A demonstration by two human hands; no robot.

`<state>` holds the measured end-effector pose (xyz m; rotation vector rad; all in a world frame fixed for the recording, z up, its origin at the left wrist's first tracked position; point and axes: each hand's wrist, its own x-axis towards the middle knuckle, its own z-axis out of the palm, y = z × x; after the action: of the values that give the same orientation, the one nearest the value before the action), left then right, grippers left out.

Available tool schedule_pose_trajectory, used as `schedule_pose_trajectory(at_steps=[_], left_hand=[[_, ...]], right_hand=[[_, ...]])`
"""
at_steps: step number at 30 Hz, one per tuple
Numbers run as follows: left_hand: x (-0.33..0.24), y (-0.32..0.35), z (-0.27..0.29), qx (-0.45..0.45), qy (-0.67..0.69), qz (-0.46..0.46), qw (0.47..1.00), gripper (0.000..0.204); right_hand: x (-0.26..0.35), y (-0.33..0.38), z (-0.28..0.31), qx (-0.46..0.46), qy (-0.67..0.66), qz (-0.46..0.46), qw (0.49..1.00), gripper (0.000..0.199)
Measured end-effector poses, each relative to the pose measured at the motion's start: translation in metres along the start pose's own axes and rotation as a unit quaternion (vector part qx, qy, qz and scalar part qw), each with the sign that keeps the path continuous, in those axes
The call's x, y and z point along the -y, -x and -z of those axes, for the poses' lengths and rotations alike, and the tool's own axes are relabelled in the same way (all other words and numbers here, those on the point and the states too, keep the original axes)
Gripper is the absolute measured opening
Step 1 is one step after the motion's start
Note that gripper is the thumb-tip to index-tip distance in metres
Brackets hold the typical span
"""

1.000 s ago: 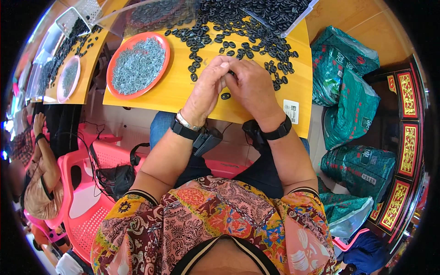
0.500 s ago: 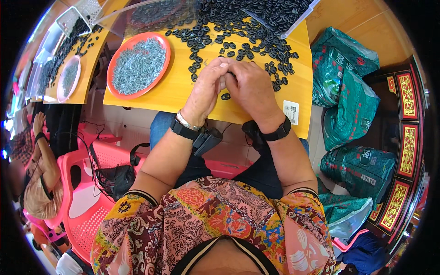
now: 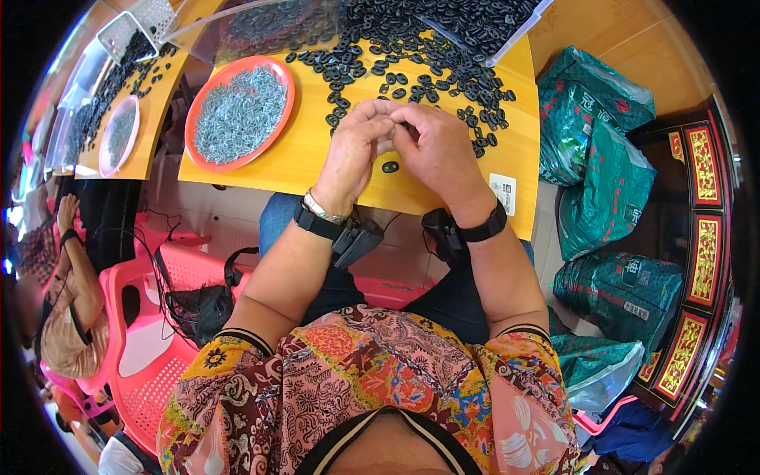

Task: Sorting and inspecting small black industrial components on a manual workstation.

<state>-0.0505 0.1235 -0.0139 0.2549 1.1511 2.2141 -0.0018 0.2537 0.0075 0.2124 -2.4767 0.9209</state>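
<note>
Over the near part of the yellow table, my left hand (image 3: 358,150) and my right hand (image 3: 437,150) meet at the fingertips. The fingers of both are bent and pressed together in a pinch. A dark sliver shows by my right thumb, but the fingers hide most of whatever is between them. One black oval piece with holes (image 3: 390,167) lies on the table just below my hands. Many more such black pieces (image 3: 431,82) are scattered beyond them. To the left stands an orange-red round tray (image 3: 290,101) heaped with small silvery metal parts (image 3: 241,115).
A clear plastic panel (image 3: 202,38) and a bin wall (image 3: 518,36) edge the black heap. Green printed sacks (image 3: 608,190) stand at the right. A pink chair (image 3: 142,380) is at the left, near a seated person (image 3: 75,317). A white label (image 3: 502,194) is on the table.
My fingers have shifted slightly; my right hand's fingers have tilted and my left hand has moved a little left and down. The pieces on the table look unmoved.
</note>
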Motion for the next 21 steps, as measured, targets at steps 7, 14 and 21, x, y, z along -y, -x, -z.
schedule_pose_trajectory(at_steps=[7,14,21], left_hand=[[0.004,-0.002,0.004,-0.016,-0.007,-0.019,1.000,0.020],[0.002,-0.001,-0.002,-0.032,-0.010,-0.016,0.999,0.019],[-0.002,0.002,-0.007,-0.030,-0.032,-0.014,0.999,0.019]], right_hand=[[0.002,-0.001,0.000,-0.001,0.010,0.003,1.000,0.008],[0.001,-0.001,0.000,0.010,-0.003,0.011,1.000,0.012],[0.003,-0.001,0.000,0.007,-0.010,0.016,1.000,0.012]])
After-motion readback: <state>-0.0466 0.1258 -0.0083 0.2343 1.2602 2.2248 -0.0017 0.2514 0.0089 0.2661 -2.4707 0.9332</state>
